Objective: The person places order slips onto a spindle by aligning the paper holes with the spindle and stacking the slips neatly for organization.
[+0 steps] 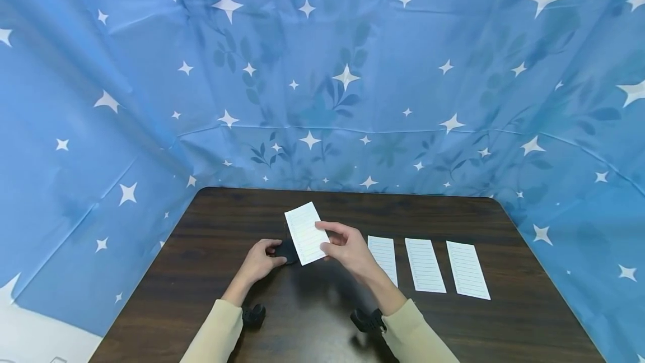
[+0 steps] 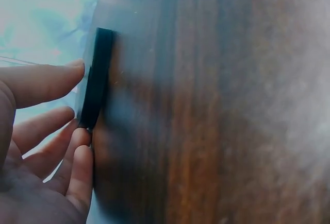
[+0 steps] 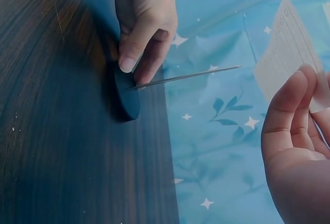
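My right hand [image 1: 351, 250] pinches a white lined paper slip [image 1: 304, 233] by its right edge, thumb on the near face, and holds it raised and tilted. Behind the slip's lower left stands a receipt spike, its round black base [image 1: 285, 252] flat on the table. My left hand [image 1: 258, 263] grips that base at its left side between thumb and fingers. From the right wrist view, the thin metal spike [image 3: 188, 76] rises out of the base, and the slip [image 3: 289, 49] is apart from its tip. The left wrist view shows the base [image 2: 98, 80] edge-on at my fingertips.
Three more lined slips lie in a row on the right: one [image 1: 384, 256] partly behind my right forearm, a middle slip [image 1: 425, 265] and an outer slip [image 1: 467, 269]. The dark wooden table [image 1: 242, 212] ends at a blue star-patterned curtain [image 1: 322, 99].
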A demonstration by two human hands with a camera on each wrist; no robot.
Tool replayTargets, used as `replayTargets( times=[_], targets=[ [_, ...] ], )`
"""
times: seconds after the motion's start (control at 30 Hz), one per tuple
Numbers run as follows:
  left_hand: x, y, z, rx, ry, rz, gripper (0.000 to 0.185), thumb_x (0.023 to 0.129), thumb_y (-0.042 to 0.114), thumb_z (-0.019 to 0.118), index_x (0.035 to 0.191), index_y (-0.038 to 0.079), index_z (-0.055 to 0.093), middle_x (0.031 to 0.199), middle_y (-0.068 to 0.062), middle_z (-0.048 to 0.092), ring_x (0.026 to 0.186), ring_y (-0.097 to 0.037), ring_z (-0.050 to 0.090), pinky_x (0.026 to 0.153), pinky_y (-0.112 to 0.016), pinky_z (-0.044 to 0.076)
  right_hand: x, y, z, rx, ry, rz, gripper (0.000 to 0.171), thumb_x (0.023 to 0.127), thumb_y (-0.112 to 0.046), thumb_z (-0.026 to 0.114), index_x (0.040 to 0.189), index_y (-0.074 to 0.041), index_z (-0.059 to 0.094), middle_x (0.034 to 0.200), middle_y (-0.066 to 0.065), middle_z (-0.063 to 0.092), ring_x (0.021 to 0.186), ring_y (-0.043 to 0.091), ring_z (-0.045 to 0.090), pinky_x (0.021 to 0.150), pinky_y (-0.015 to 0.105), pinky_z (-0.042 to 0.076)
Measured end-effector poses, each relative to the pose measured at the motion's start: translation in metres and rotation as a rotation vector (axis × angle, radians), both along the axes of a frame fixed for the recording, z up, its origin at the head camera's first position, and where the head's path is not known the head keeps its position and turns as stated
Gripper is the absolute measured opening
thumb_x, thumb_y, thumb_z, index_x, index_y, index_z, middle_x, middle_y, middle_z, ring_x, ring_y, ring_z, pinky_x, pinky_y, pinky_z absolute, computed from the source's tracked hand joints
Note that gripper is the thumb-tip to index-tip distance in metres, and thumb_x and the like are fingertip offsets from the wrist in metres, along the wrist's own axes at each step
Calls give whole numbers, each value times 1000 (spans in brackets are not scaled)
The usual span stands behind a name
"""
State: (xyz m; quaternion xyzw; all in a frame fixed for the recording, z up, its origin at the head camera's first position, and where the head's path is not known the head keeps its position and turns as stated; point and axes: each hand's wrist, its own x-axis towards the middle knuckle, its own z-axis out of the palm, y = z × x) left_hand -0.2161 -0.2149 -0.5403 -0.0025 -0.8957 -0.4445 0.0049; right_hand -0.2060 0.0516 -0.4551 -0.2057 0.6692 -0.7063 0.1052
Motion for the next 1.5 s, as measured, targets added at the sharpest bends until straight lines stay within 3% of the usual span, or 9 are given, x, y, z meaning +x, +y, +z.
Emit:
replayTargets(
  times=[0.17, 0.4, 0.67, 0.83, 0.93, 1.07, 1.17, 1.4, 1.5],
  targets=[
    [0, -4, 5, 6, -22, -3, 41, 91, 16, 76, 128, 1, 67, 128, -18, 62, 108, -31, 63, 87, -50, 51, -1, -2, 2, -11, -4, 35, 47, 92, 6, 65, 139, 3, 58, 137, 23, 56, 75, 17, 59, 70, 31, 57],
    [-1, -5, 19, 12, 58, 27, 31, 98, 13, 67, 126, -1, 67, 122, -18, 68, 110, -35, 64, 93, -53, 50, -3, -2, 2, -9, -4, 66, 47, 92, 5, 64, 138, 5, 57, 137, 23, 57, 77, 18, 61, 69, 31, 56],
    [-4, -1, 47, 176, 112, 96, 29, 105, 18, 57, 123, -1, 69, 117, -16, 71, 108, -32, 65, 96, -51, 49, -6, -2, 2, 2, -16, 91, 47, 93, 5, 63, 139, 5, 57, 135, 26, 57, 82, 20, 63, 71, 33, 56],
    [-7, 6, 63, 343, 118, 101, 34, 108, 23, 51, 115, -3, 71, 109, -20, 72, 105, -38, 66, 95, -49, 50, -8, -3, 2, 0, -27, 95, 46, 93, 6, 63, 138, 6, 57, 135, 27, 56, 86, 21, 65, 70, 30, 55],
    [-9, 9, 70, 405, 118, 109, 39, 107, 31, 54, 108, -3, 72, 102, -20, 71, 100, -38, 65, 93, -49, 49, -10, -4, 1, 6, -36, 93, 46, 92, 6, 63, 138, 6, 58, 134, 26, 57, 87, 22, 66, 70, 29, 54],
    [-10, 12, 77, 419, 95, 133, 39, 102, 37, 62, 104, -1, 73, 101, -21, 69, 98, -37, 64, 95, -51, 48, -11, -6, 0, 15, -44, 92, 45, 92, 7, 63, 137, 5, 59, 133, 25, 58, 86, 23, 65, 70, 29, 54],
    [-10, 13, 81, 415, 82, 147, 34, 99, 32, 68, 107, 0, 73, 102, -20, 69, 100, -38, 63, 95, -53, 48, -12, -7, -1, 18, -41, 92, 45, 91, 6, 64, 136, 5, 59, 132, 25, 59, 86, 23, 64, 70, 29, 53],
    [-13, 13, 82, 420, 84, 172, 26, 93, 24, 76, 105, 1, 74, 101, -11, 70, 100, -36, 65, 86, -39, 53, -15, -8, -4, 20, -43, 98, 45, 91, 6, 63, 136, 6, 59, 133, 25, 59, 87, 22, 65, 70, 29, 54],
    [-14, 12, 83, 412, 90, 178, 25, 94, 24, 75, 103, 1, 74, 100, -13, 70, 96, -34, 65, 82, -34, 52, -16, -8, -4, 22, -52, 95, 45, 91, 6, 63, 136, 6, 59, 132, 25, 59, 87, 21, 65, 69, 28, 53]
  ],
)
